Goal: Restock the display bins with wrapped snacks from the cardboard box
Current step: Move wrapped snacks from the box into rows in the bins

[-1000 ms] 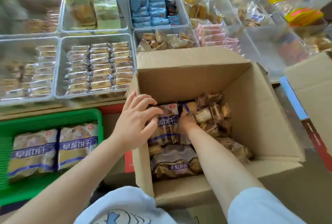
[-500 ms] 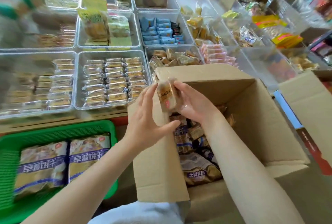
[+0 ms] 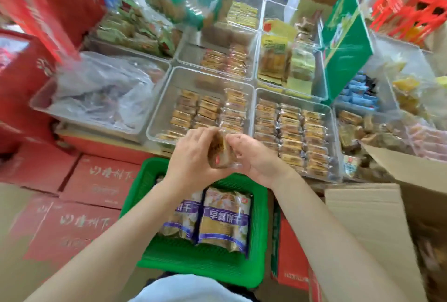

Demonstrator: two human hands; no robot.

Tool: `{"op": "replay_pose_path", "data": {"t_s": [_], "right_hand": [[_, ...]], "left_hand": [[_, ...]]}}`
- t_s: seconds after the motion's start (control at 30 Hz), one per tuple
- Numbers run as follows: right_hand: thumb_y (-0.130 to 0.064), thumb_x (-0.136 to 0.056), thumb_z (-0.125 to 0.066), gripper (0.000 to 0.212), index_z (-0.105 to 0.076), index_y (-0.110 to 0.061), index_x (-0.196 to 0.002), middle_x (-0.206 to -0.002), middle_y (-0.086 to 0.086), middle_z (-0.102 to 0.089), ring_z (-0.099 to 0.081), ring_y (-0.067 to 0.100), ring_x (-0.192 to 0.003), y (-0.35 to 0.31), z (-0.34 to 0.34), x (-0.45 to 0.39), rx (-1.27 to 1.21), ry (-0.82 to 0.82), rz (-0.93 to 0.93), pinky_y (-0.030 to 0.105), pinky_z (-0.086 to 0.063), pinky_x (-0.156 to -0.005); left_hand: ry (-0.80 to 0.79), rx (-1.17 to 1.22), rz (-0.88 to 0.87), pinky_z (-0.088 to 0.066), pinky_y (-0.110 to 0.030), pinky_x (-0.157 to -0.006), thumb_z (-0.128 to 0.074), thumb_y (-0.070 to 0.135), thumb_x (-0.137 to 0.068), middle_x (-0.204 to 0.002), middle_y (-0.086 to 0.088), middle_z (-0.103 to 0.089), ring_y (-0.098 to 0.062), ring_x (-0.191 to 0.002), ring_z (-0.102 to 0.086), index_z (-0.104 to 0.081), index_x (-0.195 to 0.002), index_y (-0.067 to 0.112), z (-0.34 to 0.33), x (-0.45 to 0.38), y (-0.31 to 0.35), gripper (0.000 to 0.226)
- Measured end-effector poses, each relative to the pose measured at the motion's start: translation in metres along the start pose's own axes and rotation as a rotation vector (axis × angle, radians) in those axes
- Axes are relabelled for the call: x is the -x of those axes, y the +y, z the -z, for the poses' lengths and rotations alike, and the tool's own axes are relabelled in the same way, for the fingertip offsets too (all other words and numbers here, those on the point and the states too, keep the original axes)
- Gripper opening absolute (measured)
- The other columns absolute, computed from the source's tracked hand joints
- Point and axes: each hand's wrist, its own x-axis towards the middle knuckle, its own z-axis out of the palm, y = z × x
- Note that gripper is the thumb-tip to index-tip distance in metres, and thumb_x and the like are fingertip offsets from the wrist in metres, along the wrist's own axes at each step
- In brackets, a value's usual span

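Both hands lifted out of the cardboard box (image 3: 377,224), now over the clear bin (image 3: 169,98) edge. Left hand (image 3: 193,156) and right hand (image 3: 251,156) each pinch one wrapped snack (image 3: 219,154) held between them, probably squaring it to match the bin's rows. Box sits right.

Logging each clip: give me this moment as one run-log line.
phase: carrying | both hands' grip: left hand and right hand hold wrapped snack | position: above green basket, before clear bin | placed: no
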Motion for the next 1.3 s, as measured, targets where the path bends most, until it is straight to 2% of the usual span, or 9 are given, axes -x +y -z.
{"op": "replay_pose_path", "data": {"t_s": [0.13, 0.2, 0.33, 0.4, 0.67, 0.9, 1.0, 1.17, 1.3], "right_hand": [[-0.029, -0.089, -0.074, 0.038, -0.063, -0.010, -0.121, -0.114, 0.011, -0.073, -0.072, 0.025, -0.105, 0.003, -0.050, -0.063, 0.232, 0.078, -0.067, 0.045, -0.058, -0.093], [-0.025, -0.090, -0.071, 0.028, -0.066, -0.015, -0.116, -0.108, 0.006, -0.074, -0.072, 0.022, -0.100, 0.002, -0.065, -0.089, 0.344, 0.176, -0.081, 0.040, -0.059, -0.089], [-0.017, -0.094, -0.065, 0.024, -0.061, -0.017, -0.118, -0.109, -0.004, -0.068, -0.065, 0.019, -0.105, -0.010, -0.073, -0.136, 0.579, 0.377, 0.010, 0.036, -0.054, -0.095], [-0.019, -0.092, -0.066, 0.026, -0.058, -0.022, -0.117, -0.106, -0.006, -0.066, -0.064, 0.017, -0.103, -0.013, -0.077, -0.157, 0.674, 0.407, 0.049, 0.037, -0.054, -0.094], [-0.026, -0.094, -0.068, 0.043, -0.058, -0.020, -0.136, -0.135, 0.004, -0.057, -0.056, 0.024, -0.123, 0.011, -0.088, -0.209, 1.276, 0.250, -0.007, 0.037, -0.046, -0.102], [-0.024, -0.102, -0.055, 0.031, -0.065, -0.021, -0.131, -0.133, 0.001, -0.063, -0.057, 0.021, -0.123, 0.023, -0.083, -0.216, 1.256, 0.218, 0.010, 0.034, -0.044, -0.103], [-0.029, -0.100, -0.057, 0.031, -0.065, -0.026, -0.130, -0.131, 0.000, -0.062, -0.057, 0.022, -0.120, 0.029, -0.083, -0.218, 1.263, 0.245, 0.034, 0.043, -0.046, -0.104], [-0.027, -0.103, -0.050, 0.022, -0.065, -0.022, -0.118, -0.107, 0.000, -0.067, -0.060, 0.013, -0.085, 0.000, -0.062, -0.179, 0.912, 0.434, 0.166, 0.031, -0.051, -0.076], [-0.019, -0.103, -0.049, 0.020, -0.069, -0.020, -0.103, -0.089, 0.003, -0.070, -0.069, 0.020, -0.083, -0.019, -0.016, -0.096, 0.771, 0.478, 0.209, 0.038, -0.060, -0.078]], "left_hand": [[0.025, -0.103, 0.060, -0.050, -0.041, -0.087, -0.061, 0.080, -0.070, -0.113, -0.004, -0.063, -0.026, -0.104, -0.057, -0.055, -0.124, 0.012, 0.019, 0.000, -0.076, 0.087], [-0.035, -0.150, 0.094, -0.045, -0.041, -0.102, -0.053, 0.084, -0.074, -0.130, -0.004, -0.058, -0.025, -0.122, -0.053, -0.049, -0.138, 0.014, 0.021, 0.002, -0.108, 0.095], [-0.207, -0.310, 0.200, -0.010, -0.045, -0.126, -0.027, 0.075, -0.087, -0.165, -0.006, -0.023, -0.022, -0.154, -0.014, -0.019, -0.159, 0.015, 0.013, 0.011, -0.160, 0.095], [-0.275, -0.362, 0.168, -0.003, -0.045, -0.126, -0.038, 0.062, -0.093, -0.168, -0.007, -0.013, -0.021, -0.155, -0.007, -0.011, -0.161, 0.014, 0.006, 0.022, -0.177, 0.087], [-0.258, -0.291, 0.187, -0.011, -0.045, -0.125, -0.062, 0.032, -0.088, -0.169, -0.008, 0.008, -0.020, -0.154, -0.017, -0.003, -0.161, 0.009, -0.016, 0.040, -0.188, 0.096], [-0.273, -0.285, 0.222, -0.034, -0.048, -0.117, -0.059, 0.030, -0.089, -0.166, -0.008, 0.020, -0.024, -0.140, -0.041, 0.002, -0.160, 0.008, -0.020, 0.039, -0.188, 0.097], [-0.256, -0.297, 0.238, -0.038, -0.047, -0.114, -0.060, 0.027, -0.087, -0.167, -0.008, 0.016, -0.025, -0.134, -0.047, -0.002, -0.160, 0.006, -0.019, 0.039, -0.185, 0.095], [-0.343, -0.344, 0.292, -0.043, -0.039, -0.103, -0.051, 0.029, -0.095, -0.168, -0.007, 0.009, -0.021, -0.109, -0.058, -0.002, -0.161, 0.010, 0.001, 0.030, -0.162, 0.084], [-0.302, -0.343, 0.364, -0.053, -0.032, -0.065, -0.043, 0.033, -0.102, -0.150, -0.006, -0.049, -0.020, -0.078, -0.066, -0.047, -0.148, 0.015, 0.024, 0.021, -0.118, 0.050]]}}
